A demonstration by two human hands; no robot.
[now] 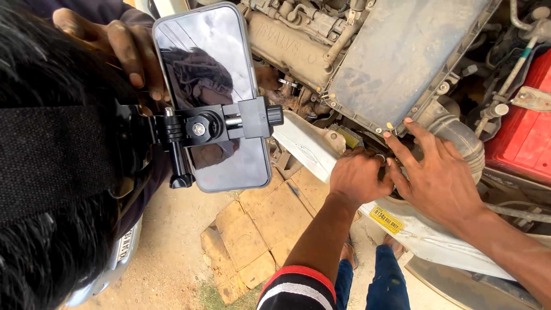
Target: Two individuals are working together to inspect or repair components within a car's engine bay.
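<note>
Air-filter housing [402,51]: grey, dusty, sits in engine bay beside red battery [525,138]. Looks stiff, light plastic; best gripped at rim. Left hand [359,178] clenched at lower edge, contents hidden. Right hand [439,178] spread flat, fingertips on rim.

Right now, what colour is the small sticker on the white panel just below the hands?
Yellow with dark print: the sticker sits on the white panel below the left hand. Head view shows it.

phone [215,86] clamped in black head mount [215,126], screen dark and glossy, upper left | red battery [522,132] at right edge | flattened cardboard [261,229] on sandy ground | yellow sticker [385,219] on white body panel [304,143] | co-worker's dark hair [51,172] filling left
</note>
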